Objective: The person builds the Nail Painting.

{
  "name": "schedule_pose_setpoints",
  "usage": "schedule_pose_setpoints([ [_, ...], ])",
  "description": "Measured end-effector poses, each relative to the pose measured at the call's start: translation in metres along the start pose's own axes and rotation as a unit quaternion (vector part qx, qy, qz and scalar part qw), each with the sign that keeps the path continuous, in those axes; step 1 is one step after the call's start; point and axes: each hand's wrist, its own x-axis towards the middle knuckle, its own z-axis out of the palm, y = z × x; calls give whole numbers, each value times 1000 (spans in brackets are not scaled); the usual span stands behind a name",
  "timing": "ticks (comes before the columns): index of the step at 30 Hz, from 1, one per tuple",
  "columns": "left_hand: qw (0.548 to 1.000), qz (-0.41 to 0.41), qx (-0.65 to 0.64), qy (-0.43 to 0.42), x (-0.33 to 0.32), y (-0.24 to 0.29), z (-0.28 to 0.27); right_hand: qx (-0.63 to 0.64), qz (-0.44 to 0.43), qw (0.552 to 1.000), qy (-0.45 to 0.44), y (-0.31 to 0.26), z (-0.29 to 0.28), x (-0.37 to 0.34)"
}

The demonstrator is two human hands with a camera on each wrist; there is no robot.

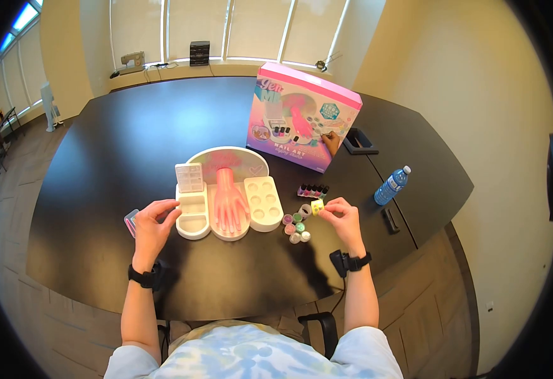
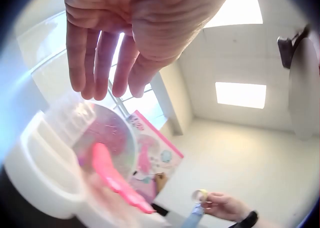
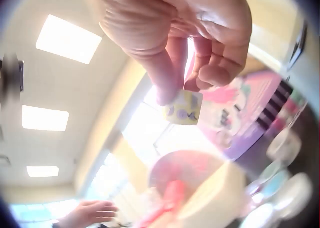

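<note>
My right hand [image 1: 344,222] pinches a small yellow-and-white patterned roll [image 1: 317,207] between thumb and fingers, just right of a cluster of small round pots [image 1: 290,228]. The same roll [image 3: 183,107] hangs below the fingertips in the right wrist view. My left hand [image 1: 153,232] hovers at the left side of the white nail station [image 1: 193,235], fingers loosely bent and holding nothing. In the left wrist view, the left hand's fingers [image 2: 102,62] hang over a clear compartment lid [image 2: 75,119]. A pink model hand [image 1: 229,202] lies in the station's middle.
Behind the station stands a pink and purple box [image 1: 302,117]. Small polish bottles [image 1: 313,191] sit right of the station, and a blue water bottle [image 1: 391,187] stands farther right. A black tray [image 1: 360,143] is near the box. A small flat pack [image 1: 130,221] lies beside my left hand.
</note>
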Motion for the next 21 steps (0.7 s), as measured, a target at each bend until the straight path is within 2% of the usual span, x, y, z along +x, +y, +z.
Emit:
schedule_pose_setpoints([
  [1,992,-72,-100,-5,1,14,3,101,9,995,-7,-16,10,-5],
  [3,974,-72,-207,-66,2,31,18,173,-14,984,-39,-39,34,-13],
  [5,953,-100,-234,-167,0,52,30,262,36,961,-81,-57,61,-20],
  [6,943,-89,-242,-212,-1,61,38,250,14,964,-93,-57,74,-22],
  [7,913,-99,-299,-260,-2,61,48,255,14,962,-99,-59,86,-23],
  [9,876,-115,-384,-266,-6,66,65,253,-48,959,-114,-64,110,-24],
  [11,843,-163,-429,-280,-7,74,66,245,-55,961,-119,-76,126,-25],
  [15,850,-177,-433,-241,-5,72,61,243,-44,954,-170,-90,138,-20],
  [17,864,-130,-443,-202,-3,71,56,277,10,941,-197,-111,138,-17],
  [21,885,-106,-414,-186,3,78,33,270,43,931,-242,-124,142,-7],
])
